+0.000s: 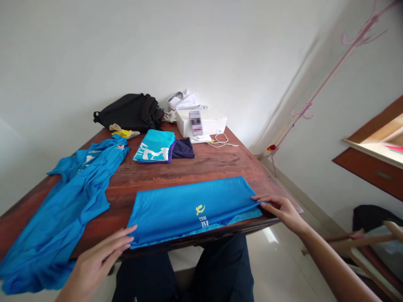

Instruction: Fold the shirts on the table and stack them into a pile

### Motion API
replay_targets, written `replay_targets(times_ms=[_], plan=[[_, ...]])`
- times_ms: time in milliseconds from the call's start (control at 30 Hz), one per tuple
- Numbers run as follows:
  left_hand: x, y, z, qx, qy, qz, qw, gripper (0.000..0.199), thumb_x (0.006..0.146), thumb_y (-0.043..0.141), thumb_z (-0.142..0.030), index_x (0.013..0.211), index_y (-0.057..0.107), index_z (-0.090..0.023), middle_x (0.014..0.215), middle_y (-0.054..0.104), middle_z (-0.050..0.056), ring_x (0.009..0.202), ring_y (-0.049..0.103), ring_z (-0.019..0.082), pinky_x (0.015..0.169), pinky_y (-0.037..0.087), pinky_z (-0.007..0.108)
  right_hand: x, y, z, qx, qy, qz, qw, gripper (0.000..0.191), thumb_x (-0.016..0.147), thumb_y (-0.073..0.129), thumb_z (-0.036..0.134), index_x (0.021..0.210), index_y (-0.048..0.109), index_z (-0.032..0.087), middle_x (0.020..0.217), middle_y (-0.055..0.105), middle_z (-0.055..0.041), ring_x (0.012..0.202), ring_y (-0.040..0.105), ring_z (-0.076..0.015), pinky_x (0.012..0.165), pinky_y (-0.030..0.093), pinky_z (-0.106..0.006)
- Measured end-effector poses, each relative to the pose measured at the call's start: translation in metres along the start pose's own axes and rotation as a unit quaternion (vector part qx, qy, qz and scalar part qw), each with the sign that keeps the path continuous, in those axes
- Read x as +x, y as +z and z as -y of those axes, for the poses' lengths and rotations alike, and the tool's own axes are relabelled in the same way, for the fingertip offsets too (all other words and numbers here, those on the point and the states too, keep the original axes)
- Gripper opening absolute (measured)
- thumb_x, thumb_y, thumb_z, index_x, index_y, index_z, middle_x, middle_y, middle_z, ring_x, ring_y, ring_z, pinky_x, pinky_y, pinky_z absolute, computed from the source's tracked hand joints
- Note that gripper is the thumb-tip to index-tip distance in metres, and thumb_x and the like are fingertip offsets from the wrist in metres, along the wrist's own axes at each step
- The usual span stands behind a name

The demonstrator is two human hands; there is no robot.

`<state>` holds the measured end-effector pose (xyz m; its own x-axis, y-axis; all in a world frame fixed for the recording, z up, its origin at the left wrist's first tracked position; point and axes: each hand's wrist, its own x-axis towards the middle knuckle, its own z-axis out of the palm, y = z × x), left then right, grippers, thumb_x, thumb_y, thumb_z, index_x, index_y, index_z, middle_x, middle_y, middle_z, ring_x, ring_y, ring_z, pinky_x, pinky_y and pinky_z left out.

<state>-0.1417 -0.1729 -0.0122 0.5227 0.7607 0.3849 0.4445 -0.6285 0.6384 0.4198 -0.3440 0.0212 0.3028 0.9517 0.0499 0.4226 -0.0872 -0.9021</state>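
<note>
A bright blue shirt (192, 209) lies folded over on itself at the table's near edge, with a yellow logo on top. My left hand (97, 260) rests at its lower left corner, fingers apart, and touches the cloth lightly. My right hand (280, 212) grips the shirt's right end between its fingers. To the left, a second blue garment (67, 205) lies crumpled and spread out, hanging over the edge of the wooden table (201, 161). Stacked further back are a folded turquoise printed shirt (154, 147) and a dark navy cloth (183, 148).
A black bag (129, 112), a white box (201, 122) with a blurred item and a white cable, and a small yellow item (122, 134) stand at the table's far end. A pink coat stand (324, 84) rises at right. My dark-trousered legs (182, 272) are below the near edge.
</note>
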Motion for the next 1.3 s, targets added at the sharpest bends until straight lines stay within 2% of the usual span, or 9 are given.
replay_targets(times_ms=[133, 233, 400, 633, 800, 1000, 1100, 1200, 1300], plan=[[-0.010, -0.002, 0.000, 0.034, 0.093, 0.009, 0.995, 0.029, 0.093, 0.063, -0.034, 0.117, 0.078, -0.042, 0.129, 0.073, -0.003, 0.114, 0.073, 0.026, 0.099, 0.060, 0.033, -0.007, -0.001, -0.006, -0.066, -0.069, -0.020, 0.995, 0.037, 0.086, 0.073, 0.058, 0.096, 0.084, 0.024, 0.115, 0.078, -0.0117, 0.116, 0.070, -0.0368, 0.107, 0.054, -0.053], [-0.009, -0.010, -0.001, 0.102, 0.174, 0.017, 0.979, 0.039, 0.096, 0.055, -0.025, 0.128, 0.072, -0.042, 0.141, 0.066, -0.003, 0.130, 0.063, 0.025, 0.102, 0.058, 0.031, -0.012, -0.003, -0.017, -0.127, -0.113, -0.014, 0.985, 0.031, 0.092, 0.068, 0.051, 0.102, 0.083, 0.026, 0.123, 0.076, -0.0091, 0.127, 0.064, -0.0369, 0.113, 0.049, -0.056], [-0.014, -0.017, 0.001, 0.223, 0.266, 0.038, 0.937, 0.045, 0.098, 0.051, -0.020, 0.139, 0.065, -0.032, 0.148, 0.060, 0.000, 0.138, 0.056, 0.022, 0.113, 0.049, 0.032, -0.022, -0.003, -0.035, -0.224, -0.179, -0.003, 0.958, 0.030, 0.100, 0.057, 0.036, 0.114, 0.081, 0.026, 0.137, 0.068, -0.0074, 0.136, 0.056, -0.0331, 0.112, 0.052, -0.049], [-0.021, -0.012, 0.002, 0.243, 0.230, 0.004, 0.942, 0.051, 0.101, 0.048, -0.017, 0.150, 0.054, -0.030, 0.154, 0.055, 0.005, 0.139, 0.055, 0.028, 0.112, 0.050, 0.041, -0.031, -0.001, -0.039, -0.301, -0.225, -0.015, 0.927, 0.032, 0.100, 0.054, 0.027, 0.121, 0.078, 0.028, 0.145, 0.063, -0.0048, 0.136, 0.058, -0.0299, 0.113, 0.052, -0.045], [-0.024, 0.008, 0.002, 0.290, 0.232, -0.046, 0.927, 0.062, 0.098, 0.063, -0.023, 0.157, 0.044, -0.030, 0.147, 0.061, 0.008, 0.133, 0.059, 0.032, 0.106, 0.052, 0.047, -0.034, -0.001, -0.041, -0.323, -0.238, -0.014, 0.916, 0.035, 0.100, 0.054, 0.026, 0.130, 0.073, 0.029, 0.145, 0.063, -0.0057, 0.134, 0.059, -0.0289, 0.113, 0.052, -0.046], [-0.031, 0.037, -0.023, 0.304, 0.180, -0.088, 0.931, 0.073, 0.096, 0.064, -0.015, 0.159, 0.037, -0.037, 0.154, 0.054, 0.008, 0.146, 0.044, 0.036, 0.110, 0.047, 0.053, -0.039, 0.004, -0.030, -0.335, -0.252, -0.033, 0.907, 0.030, 0.097, 0.062, 0.033, 0.123, 0.076, 0.030, 0.146, 0.062, -0.0074, 0.135, 0.058, -0.0328, 0.111, 0.052, -0.051], [-0.020, 0.043, -0.053, 0.298, 0.184, -0.048, 0.935, 0.071, 0.097, 0.065, -0.028, 0.160, 0.035, -0.036, 0.162, 0.044, 0.007, 0.152, 0.032, 0.040, 0.114, 0.042, 0.057, -0.032, 0.009, -0.011, -0.312, -0.233, -0.071, 0.918, 0.027, 0.099, 0.060, 0.037, 0.118, 0.076, 0.029, 0.144, 0.063, -0.0086, 0.134, 0.058, -0.0322, 0.110, 0.052, -0.049], [0.006, 0.042, -0.085, 0.266, 0.182, 0.039, 0.946, 0.079, 0.097, 0.060, -0.052, 0.164, 0.027, -0.026, 0.166, 0.035, 0.010, 0.154, 0.029, 0.038, 0.118, 0.040, 0.055, -0.009, 0.025, 0.016, -0.293, -0.211, -0.103, 0.927, 0.031, 0.102, 0.053, 0.040, 0.119, 0.075, 0.027, 0.142, 0.063, -0.0099, 0.132, 0.059, -0.0307, 0.110, 0.051, -0.048], [0.049, 0.051, -0.099, 0.227, 0.149, 0.081, 0.959, 0.067, 0.105, 0.045, -0.048, 0.165, 0.023, -0.025, 0.165, 0.037, 0.006, 0.154, 0.031, 0.029, 0.121, 0.037, 0.050, 0.025, 0.057, 0.039, -0.313, -0.192, -0.092, 0.926, 0.038, 0.103, 0.048, 0.042, 0.126, 0.072, 0.024, 0.147, 0.060, -0.0113, 0.139, 0.053, -0.0311, 0.115, 0.045, -0.050]])
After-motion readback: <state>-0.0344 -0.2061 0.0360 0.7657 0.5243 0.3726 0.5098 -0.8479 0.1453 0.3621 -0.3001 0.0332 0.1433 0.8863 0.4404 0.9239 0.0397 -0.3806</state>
